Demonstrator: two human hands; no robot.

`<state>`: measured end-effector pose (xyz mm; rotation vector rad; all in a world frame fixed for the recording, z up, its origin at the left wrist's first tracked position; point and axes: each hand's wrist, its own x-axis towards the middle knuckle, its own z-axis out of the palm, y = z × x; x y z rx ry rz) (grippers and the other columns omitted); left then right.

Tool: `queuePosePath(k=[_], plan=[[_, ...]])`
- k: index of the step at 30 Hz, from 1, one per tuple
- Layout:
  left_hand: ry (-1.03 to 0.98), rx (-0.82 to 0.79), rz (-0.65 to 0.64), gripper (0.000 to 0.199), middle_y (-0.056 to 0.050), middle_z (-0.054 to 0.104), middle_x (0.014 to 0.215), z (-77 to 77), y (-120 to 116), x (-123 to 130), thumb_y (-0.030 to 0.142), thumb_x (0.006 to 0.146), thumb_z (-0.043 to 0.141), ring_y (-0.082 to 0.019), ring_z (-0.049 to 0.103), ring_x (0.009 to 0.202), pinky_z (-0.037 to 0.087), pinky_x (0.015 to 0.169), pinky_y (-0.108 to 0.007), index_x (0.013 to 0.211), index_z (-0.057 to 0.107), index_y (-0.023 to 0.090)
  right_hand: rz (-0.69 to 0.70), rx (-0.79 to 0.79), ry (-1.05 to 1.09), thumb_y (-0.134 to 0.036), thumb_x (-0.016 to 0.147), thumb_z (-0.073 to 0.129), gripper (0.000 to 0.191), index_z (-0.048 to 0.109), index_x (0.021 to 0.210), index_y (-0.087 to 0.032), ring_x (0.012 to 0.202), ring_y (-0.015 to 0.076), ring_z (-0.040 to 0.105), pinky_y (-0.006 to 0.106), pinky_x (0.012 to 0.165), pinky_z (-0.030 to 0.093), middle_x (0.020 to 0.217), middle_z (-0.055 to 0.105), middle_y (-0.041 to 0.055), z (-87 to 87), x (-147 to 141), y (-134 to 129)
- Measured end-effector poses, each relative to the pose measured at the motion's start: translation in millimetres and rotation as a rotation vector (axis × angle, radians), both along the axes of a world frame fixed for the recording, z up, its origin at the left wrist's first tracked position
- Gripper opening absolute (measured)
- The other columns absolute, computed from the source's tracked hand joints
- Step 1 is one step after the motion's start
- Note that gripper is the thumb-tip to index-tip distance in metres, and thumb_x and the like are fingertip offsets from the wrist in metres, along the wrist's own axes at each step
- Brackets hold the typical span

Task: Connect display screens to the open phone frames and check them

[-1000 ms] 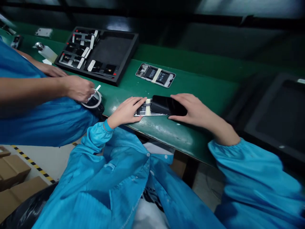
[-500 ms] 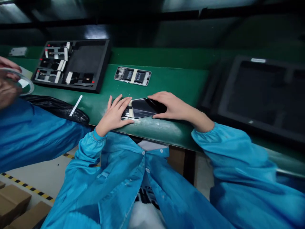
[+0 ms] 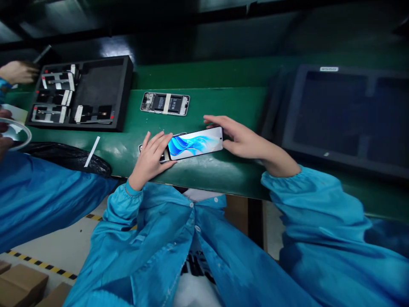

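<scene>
A phone screen (image 3: 195,143) shows a lit blue-and-white picture. It lies tilted slightly over an opened phone body (image 3: 164,157), most of which is hidden under the screen and my fingers. My left hand (image 3: 151,157) holds that body at its left end, thumb along the near edge and fingers across the far side. Around the right end of the screen is my right hand (image 3: 238,137), its fingers apart; the thumb is close to the screen's edge. Farther back, a second opened phone body (image 3: 165,104) has a pale tape strip across its battery.
A black foam tray (image 3: 104,81) with several phone parts stands back left. Dark trays (image 3: 290,128) are stacked at the right. A black plastic bag (image 3: 64,155) with a white strip (image 3: 92,152) lies near a co-worker's blue sleeve (image 3: 54,192). Another person's hand (image 3: 19,72) is beyond.
The screen was dark and is now lit. My right hand has loosened from around the screen's right end, fingers spreading. My left hand stays on the phone body. The view has shifted slightly.
</scene>
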<state>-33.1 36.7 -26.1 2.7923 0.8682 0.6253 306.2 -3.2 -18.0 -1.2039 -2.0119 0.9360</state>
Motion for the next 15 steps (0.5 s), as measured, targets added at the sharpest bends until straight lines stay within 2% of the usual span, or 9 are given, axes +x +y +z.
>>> queuePosePath(k=[3,7,11,15], plan=[[-0.040,0.039,0.003,0.078,-0.016,0.062,0.151,-3.6,-1.0,-0.9,0.053,0.101,0.065,-0.034,0.053,0.149,0.028,0.132,-0.061,0.165,0.033,0.022,-0.077,-0.134,0.190,-0.027,0.092,0.060,0.081,0.031,0.168,-0.032,0.138,0.0349,0.057,0.051,0.104,0.058,0.161,0.048,0.0142,-4.7,4.1,-4.8],[-0.055,0.057,0.031,0.079,-0.016,0.064,0.150,-8.5,-1.0,-2.1,0.055,0.100,0.066,-0.034,0.054,0.148,0.027,0.132,-0.061,0.164,0.034,0.022,-0.153,-0.210,0.348,-0.030,0.087,0.068,0.079,0.040,0.161,-0.030,0.123,0.0316,0.065,0.048,0.098,0.061,0.152,0.057,0.0133,-7.5,1.4,-4.2],[-0.068,0.075,0.046,0.078,-0.015,0.065,0.149,-9.0,-1.9,-2.4,0.054,0.099,0.069,-0.033,0.057,0.145,0.027,0.132,-0.058,0.162,0.037,0.023,-0.218,-0.233,0.495,-0.034,0.082,0.073,0.073,0.052,0.152,-0.032,0.116,0.0299,0.069,0.048,0.101,0.060,0.142,0.064,0.0085,3.2,-1.8,-5.2],[-0.095,0.082,0.053,0.081,-0.015,0.066,0.146,-8.5,-3.3,-2.0,0.056,0.096,0.073,-0.033,0.060,0.141,0.027,0.132,-0.057,0.161,0.039,0.023,-0.245,-0.262,0.567,-0.035,0.080,0.073,0.069,0.057,0.147,-0.031,0.119,0.0316,0.069,0.050,0.102,0.059,0.140,0.067,0.0070,14.5,-3.9,-9.0]])
